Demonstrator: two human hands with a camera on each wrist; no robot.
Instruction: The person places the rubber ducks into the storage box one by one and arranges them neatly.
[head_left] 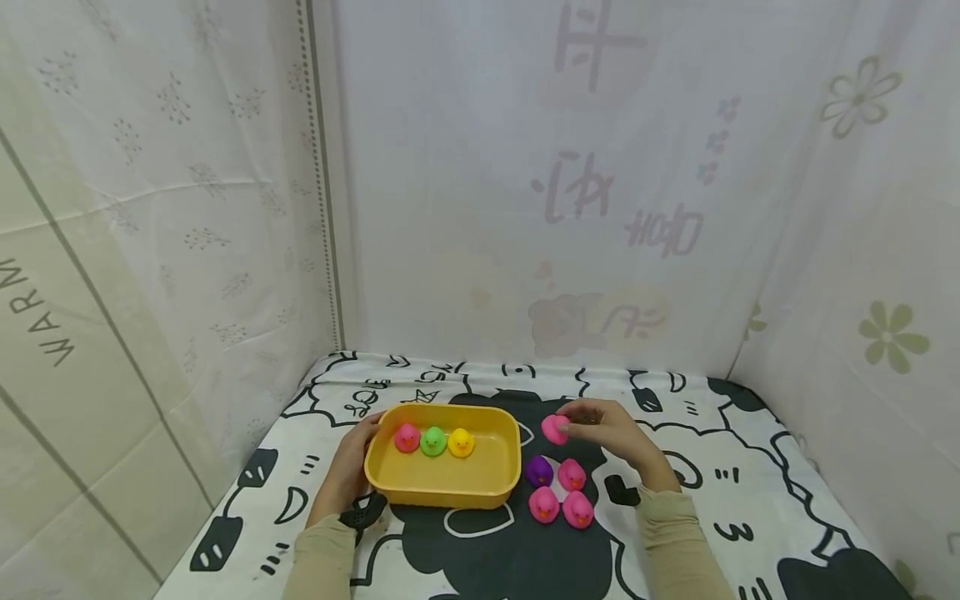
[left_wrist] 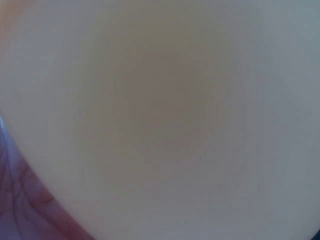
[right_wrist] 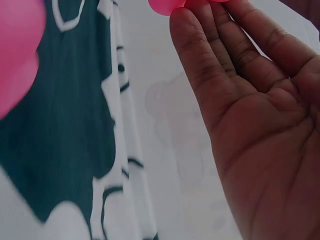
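Note:
A yellow plastic tub (head_left: 442, 492) stands on the patterned cloth, my left hand (head_left: 351, 461) resting along its left side near the far corner. Inside it sit a pink duck (head_left: 407, 437), a green duck (head_left: 432, 442) and a yellow duck (head_left: 461, 443) in a row. Right of the tub, my right hand (head_left: 606, 429) pinches a pink rubber duck (head_left: 554, 429) at its fingertips. Nearer to me are a purple duck (head_left: 539, 471) and several more pink ducks (head_left: 572, 475). In the left wrist view, a pale blurred surface hides most of the hand.
A white cloth with black cartoon drawings (head_left: 720, 492) covers the table. Printed curtains hang behind it (head_left: 465, 208) and along both sides. In the right wrist view, a large pink duck (right_wrist: 17, 50) shows at the left edge.

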